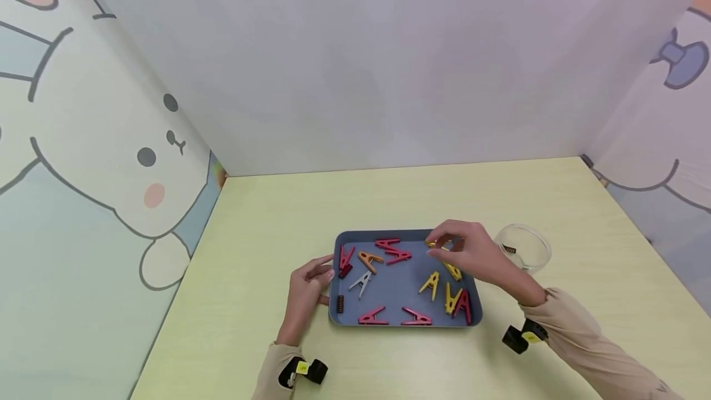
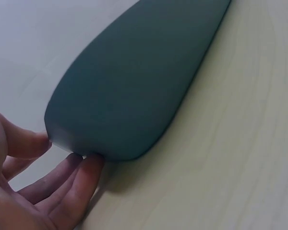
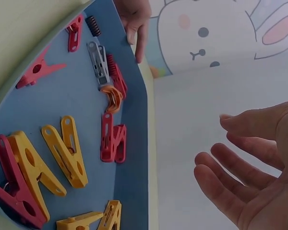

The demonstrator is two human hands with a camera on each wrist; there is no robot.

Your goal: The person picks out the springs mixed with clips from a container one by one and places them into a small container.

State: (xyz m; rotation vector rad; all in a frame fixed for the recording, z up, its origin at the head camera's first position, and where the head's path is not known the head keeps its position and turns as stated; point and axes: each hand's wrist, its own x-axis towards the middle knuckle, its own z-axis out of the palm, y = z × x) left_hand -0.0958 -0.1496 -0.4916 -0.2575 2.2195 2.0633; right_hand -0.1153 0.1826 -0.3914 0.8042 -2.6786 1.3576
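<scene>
A shallow blue-grey tray [image 1: 383,289] lies on the table with several red, yellow, orange and grey clothespins in it. My left hand [image 1: 304,292] grips the tray's left end; the left wrist view shows the thumb at the rim and the fingers lower on the wall [image 2: 120,91]. Over the far right corner hovers my right hand [image 1: 469,252], its fingers loosely bent. In the right wrist view nothing sits between the right hand's fingers [image 3: 221,177]. Below it are yellow clothespins [image 1: 452,271], one partly hidden by the fingers. A grey clothespin [image 1: 362,281] lies on the left.
Right of the tray stands a clear round dish [image 1: 541,261] with a small dark ribbed piece [image 1: 508,249] in or behind it. A similar dark ribbed piece [image 1: 340,304] lies at the tray's left end. Behind the pale table [image 1: 278,215] rises a white wall [image 1: 378,79].
</scene>
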